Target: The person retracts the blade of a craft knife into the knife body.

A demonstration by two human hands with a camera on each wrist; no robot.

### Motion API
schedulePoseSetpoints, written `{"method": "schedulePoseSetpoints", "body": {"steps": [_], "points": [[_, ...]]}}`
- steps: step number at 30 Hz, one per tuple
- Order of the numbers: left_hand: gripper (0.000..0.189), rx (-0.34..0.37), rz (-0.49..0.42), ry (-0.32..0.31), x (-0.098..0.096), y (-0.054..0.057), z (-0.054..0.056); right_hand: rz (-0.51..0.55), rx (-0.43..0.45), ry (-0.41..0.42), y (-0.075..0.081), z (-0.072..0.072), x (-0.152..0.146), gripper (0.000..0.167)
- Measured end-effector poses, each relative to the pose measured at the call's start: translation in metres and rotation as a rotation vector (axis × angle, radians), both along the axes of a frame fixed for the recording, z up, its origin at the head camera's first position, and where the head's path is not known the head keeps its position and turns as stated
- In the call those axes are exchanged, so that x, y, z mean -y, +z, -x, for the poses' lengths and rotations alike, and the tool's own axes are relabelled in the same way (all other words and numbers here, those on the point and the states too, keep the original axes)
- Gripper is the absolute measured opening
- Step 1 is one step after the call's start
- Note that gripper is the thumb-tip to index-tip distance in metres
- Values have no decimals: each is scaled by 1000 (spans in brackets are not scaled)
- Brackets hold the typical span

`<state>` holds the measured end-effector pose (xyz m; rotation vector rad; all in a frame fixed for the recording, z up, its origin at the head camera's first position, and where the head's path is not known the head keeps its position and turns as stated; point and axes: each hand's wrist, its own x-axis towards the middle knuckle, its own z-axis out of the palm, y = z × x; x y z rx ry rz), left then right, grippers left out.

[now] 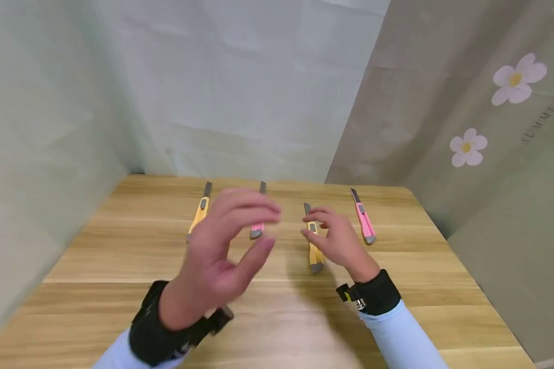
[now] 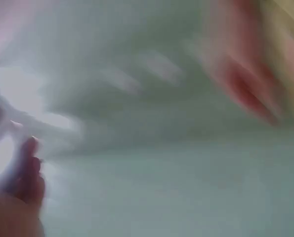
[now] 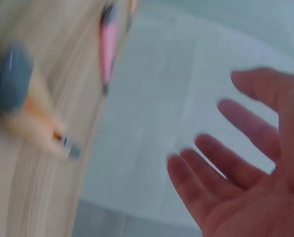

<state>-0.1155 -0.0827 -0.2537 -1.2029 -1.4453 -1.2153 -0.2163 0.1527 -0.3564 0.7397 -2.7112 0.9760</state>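
Two yellow and two pink box cutters, blades extended, lie on the wooden table. My left hand is raised over the left half with its fingers bent and nothing between them. Behind it, a yellow box cutter and a pink box cutter are partly covered. My right hand hovers by another yellow box cutter, its fingers relaxed and holding nothing. Beyond it to the right lies the other pink box cutter. In the right wrist view, that hand's fingers are spread. Blur fills the left wrist view.
The wooden table ends at a pale cloth backdrop at the back. On the right hangs a cloth wall with printed white flowers. Dark straps with small cameras circle both wrists.
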Motion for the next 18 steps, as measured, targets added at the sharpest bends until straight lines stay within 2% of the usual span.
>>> {"method": "schedulePoseSetpoints", "body": {"steps": [1,3,5,7,9,11,14,18], "points": [[24,94,113,169,9,-22,20,-5,-13,-46,-1,7,-3,32],[32,242,346,485,10,-41,55,-42,-16,-115,-3,22,-5,39],[43,399,602,691,13,-74,91,-107,10,-148,-7,36,-8,50],[54,535,814,810,15,-102,118,-179,56,-154,-12,49,-9,62],[63,638,956,857,17,-121,136,-258,83,-156,-18,59,-8,72],[70,717,1023,868,19,-131,146,-325,93,-164,-23,68,-7,77],[74,799,1041,868,22,-135,155,-382,93,-181,-26,77,-6,81],[76,847,1026,857,27,-129,159,-375,119,-201,-25,83,-3,83]]}}
